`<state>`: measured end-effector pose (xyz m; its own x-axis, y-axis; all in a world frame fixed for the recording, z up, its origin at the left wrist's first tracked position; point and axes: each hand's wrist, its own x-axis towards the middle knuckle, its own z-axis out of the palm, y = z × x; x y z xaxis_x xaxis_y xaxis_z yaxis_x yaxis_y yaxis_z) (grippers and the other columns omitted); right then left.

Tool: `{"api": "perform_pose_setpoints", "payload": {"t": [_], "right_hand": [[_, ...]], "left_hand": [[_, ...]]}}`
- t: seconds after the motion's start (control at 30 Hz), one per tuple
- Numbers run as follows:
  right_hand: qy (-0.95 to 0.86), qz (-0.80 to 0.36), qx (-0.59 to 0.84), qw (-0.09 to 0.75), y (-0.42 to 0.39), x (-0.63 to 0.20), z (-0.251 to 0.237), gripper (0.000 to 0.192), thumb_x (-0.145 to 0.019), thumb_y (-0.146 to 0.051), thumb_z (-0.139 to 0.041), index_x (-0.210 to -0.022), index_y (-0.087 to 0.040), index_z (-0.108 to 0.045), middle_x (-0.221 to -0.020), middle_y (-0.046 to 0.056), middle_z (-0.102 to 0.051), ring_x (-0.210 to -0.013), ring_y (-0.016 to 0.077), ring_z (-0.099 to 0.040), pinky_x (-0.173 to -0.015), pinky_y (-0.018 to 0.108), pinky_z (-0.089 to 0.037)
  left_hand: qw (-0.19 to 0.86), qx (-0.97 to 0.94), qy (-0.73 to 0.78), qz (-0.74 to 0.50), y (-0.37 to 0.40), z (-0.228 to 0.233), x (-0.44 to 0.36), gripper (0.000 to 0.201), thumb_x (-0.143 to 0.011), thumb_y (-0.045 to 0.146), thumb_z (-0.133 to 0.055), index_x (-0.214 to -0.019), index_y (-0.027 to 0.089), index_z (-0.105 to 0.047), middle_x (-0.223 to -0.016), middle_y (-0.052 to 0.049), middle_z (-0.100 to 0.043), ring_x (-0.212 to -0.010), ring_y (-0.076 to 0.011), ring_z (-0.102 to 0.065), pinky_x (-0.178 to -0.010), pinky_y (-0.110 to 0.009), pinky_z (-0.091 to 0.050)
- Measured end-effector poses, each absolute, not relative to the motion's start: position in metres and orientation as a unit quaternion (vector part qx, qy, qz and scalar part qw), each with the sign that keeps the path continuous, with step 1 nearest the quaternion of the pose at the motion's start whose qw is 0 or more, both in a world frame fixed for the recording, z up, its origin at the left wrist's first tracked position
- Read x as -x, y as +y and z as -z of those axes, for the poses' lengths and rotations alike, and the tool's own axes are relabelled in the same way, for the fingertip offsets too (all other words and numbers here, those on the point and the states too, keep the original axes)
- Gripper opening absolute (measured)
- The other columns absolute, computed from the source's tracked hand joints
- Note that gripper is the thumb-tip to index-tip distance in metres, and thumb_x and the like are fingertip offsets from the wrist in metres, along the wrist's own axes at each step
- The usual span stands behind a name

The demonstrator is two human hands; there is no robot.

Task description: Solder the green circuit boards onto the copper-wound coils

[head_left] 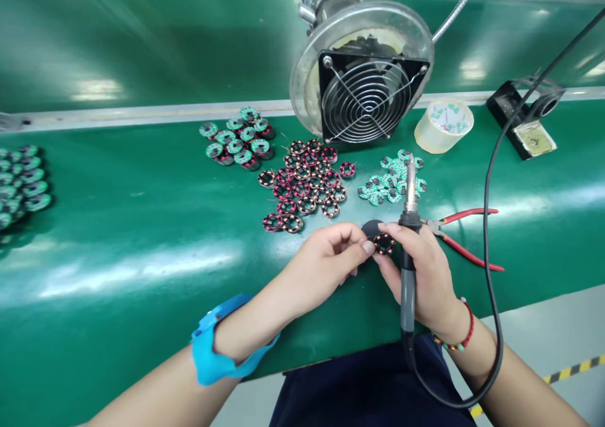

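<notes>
My left hand [338, 253] pinches a small copper-wound motor stator [384, 244] at its left edge. Thumb and forefinger of my right hand [423, 263] are at the stator's other side. A soldering iron [407, 288] also rests in my right hand, upright across the fingers, its metal tip pointing away from me. Just behind the stator is a black round disc [372, 228], partly covered by my fingers. Red-handled pliers [467, 238] lie on the bench right beside my right hand, their jaws hidden behind it.
Loose stators [307, 184] lie beyond my left hand, small green ring boards [392, 181] farther right. Board-topped stators stand in a back group [241, 138] and at far left [21, 184]. A fan hood [368, 99], tape roll [444, 125], iron stand [524, 118] and looping cord [489, 225] surround them.
</notes>
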<state>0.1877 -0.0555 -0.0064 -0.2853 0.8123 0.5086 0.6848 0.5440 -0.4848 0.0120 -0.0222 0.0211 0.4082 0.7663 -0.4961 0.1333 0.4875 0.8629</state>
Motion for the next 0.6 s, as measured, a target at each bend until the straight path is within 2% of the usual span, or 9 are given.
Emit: {"api": "perform_pose_setpoints", "payload": {"t": [0.17, 0.37, 0.6], "right_hand": [[-0.804, -0.14, 0.474, 0.331, -0.053, -0.194, 0.002, 0.044, -0.092, -0.013, -0.056, -0.133, -0.025, -0.045, -0.103, 0.007, -0.071, -0.092, 0.0242, -0.068, -0.075, 0.039, -0.058], [-0.784, -0.21, 0.487, 0.324, -0.04, -0.207, 0.0, 0.046, -0.092, -0.018, -0.061, -0.134, -0.029, -0.044, -0.114, 0.006, -0.07, -0.104, 0.0261, -0.066, -0.089, 0.045, -0.053], [-0.81, -0.215, 0.468, 0.279, -0.034, -0.201, 0.018, 0.044, -0.091, -0.014, -0.059, -0.131, -0.026, -0.045, -0.114, 0.009, -0.07, -0.097, 0.0273, -0.063, -0.085, 0.047, -0.052]], "left_hand": [[0.675, -0.43, 0.531, -0.277, -0.019, -0.02, -0.006, 0.027, -0.082, 0.037, -0.062, -0.067, 0.018, -0.05, -0.054, 0.007, -0.047, -0.046, -0.0059, -0.04, -0.044, -0.018, -0.031], [0.613, -0.436, 0.556, -0.354, -0.014, -0.025, 0.008, 0.021, -0.082, 0.033, -0.06, -0.069, 0.019, -0.052, -0.056, 0.006, -0.051, -0.048, -0.0075, -0.044, -0.045, -0.019, -0.034], [0.494, -0.555, 0.573, -0.346, -0.01, -0.033, 0.011, 0.018, -0.084, 0.029, -0.056, -0.069, 0.019, -0.054, -0.058, 0.005, -0.05, -0.052, -0.0093, -0.044, -0.05, -0.022, -0.036]]}}
